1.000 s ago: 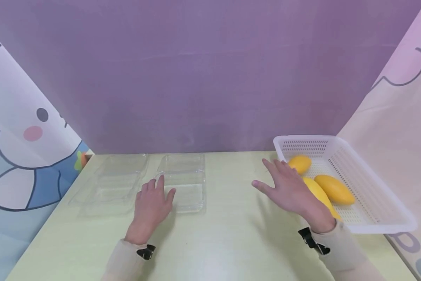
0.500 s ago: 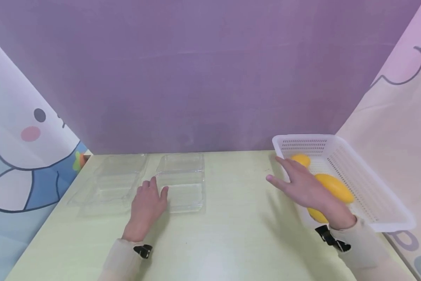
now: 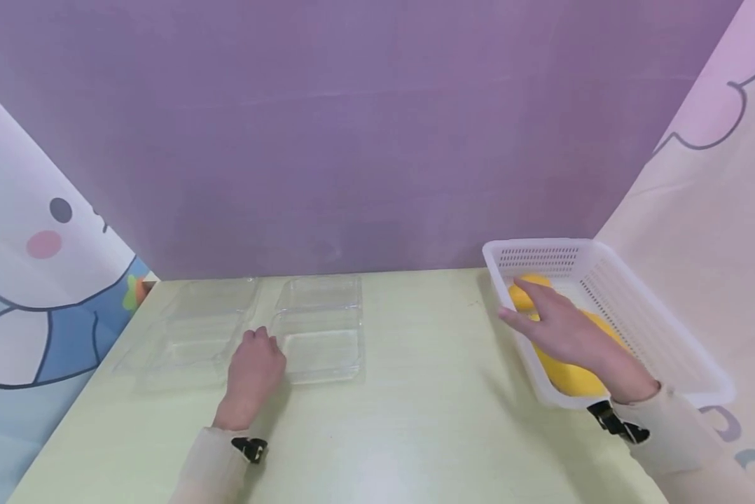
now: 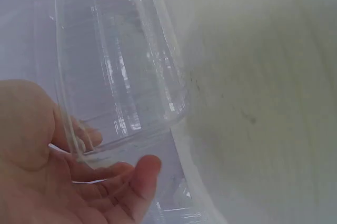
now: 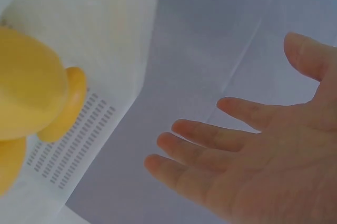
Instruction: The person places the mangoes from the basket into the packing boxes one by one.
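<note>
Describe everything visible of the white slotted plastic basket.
The white, rectangular, plastic-looking basket stands upright and open-topped on the pale yellowish table, with rounded corners, a rim and rows of small slots in its walls. At least three smooth yellow oval fruits lie inside. The right hand hovers over its left side, gripping no part of it.

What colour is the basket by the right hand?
The basket is white, with rows of small slots in its walls; the head view shows it best.
</note>
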{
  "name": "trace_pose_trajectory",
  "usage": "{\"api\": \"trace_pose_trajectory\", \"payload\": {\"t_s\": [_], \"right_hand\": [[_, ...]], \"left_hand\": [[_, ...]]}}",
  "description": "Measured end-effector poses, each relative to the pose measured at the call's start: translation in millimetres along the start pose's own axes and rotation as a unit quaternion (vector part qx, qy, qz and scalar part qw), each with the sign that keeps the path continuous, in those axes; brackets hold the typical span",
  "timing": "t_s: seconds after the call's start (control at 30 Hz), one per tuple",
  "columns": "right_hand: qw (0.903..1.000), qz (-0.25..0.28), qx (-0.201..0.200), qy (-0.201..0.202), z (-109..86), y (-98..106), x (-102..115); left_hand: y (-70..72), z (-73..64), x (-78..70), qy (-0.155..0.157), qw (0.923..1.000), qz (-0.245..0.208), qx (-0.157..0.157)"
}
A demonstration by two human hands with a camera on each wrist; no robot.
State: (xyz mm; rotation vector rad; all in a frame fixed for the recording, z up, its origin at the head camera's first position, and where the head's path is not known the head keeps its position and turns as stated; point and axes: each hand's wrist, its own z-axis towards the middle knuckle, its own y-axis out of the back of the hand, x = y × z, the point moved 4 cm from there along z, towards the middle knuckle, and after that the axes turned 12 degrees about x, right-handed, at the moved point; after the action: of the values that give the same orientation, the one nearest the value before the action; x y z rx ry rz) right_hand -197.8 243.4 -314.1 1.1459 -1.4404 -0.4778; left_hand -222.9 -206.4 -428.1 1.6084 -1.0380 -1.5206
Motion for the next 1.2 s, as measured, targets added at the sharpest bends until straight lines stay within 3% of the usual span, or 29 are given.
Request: {"api": "trace_pose_trajectory", "payload": {"t_s": [0.2,0.4,0.63,0.9,1.2], "right_hand": [[0.9997,-0.009,0.003,-0.024,-2.2,3,-12],[0.9997,-0.008,0.003,-0.022,-2.4,4,-24],[0.9994,-0.004,0.01,-0.033,-5.1,5,-39],[0.9991,0.0,0.015,-0.04,-10.2,1,-54],[0.9983,0.006,0.026,-0.053,-14.3,0,-68]], "left_hand": [[0.0,6.0,5.5,-0.001,0.9995,-0.03,0.006],[0.7,5.9,8.8,0.012,0.9979,-0.056,0.03],[2.3,11.0,8.1,0.022,0.9926,-0.109,0.05],[-0.4,7.8,6.5,0.036,0.9835,-0.16,0.076],[-5.1,10.9,0.7,0.032,0.9802,-0.18,0.075]]}}
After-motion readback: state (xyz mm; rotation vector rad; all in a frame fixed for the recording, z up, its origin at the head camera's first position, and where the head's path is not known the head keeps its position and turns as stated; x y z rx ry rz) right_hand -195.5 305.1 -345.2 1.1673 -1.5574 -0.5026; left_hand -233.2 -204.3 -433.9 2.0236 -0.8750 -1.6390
